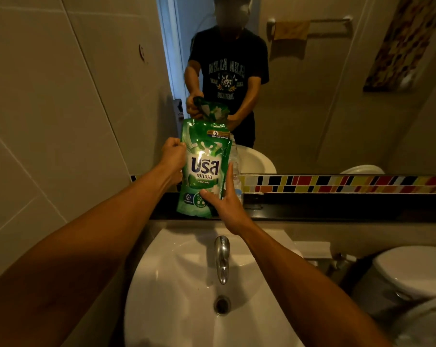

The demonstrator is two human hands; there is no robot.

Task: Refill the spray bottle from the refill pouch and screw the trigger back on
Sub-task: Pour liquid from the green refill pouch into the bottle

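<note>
Green refill pouch stands upright at the shelf's back edge; my left hand clamps its side, right hand fingers grip its lower corner beside a clear bottle.

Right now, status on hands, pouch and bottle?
Left hand gripping green refill pouch at its left edge; right hand on its lower right. Clear plastic bottle behind pouch, mostly hidden. Pouring not visible. White sink below.

The refill pouch I hold is bright green with white splashes and dark blue lettering. Below it, my sink is plain white, its tap silver. To the right, the far tile strip mixes red, yellow, orange, black and pale blue rectangles.
</note>
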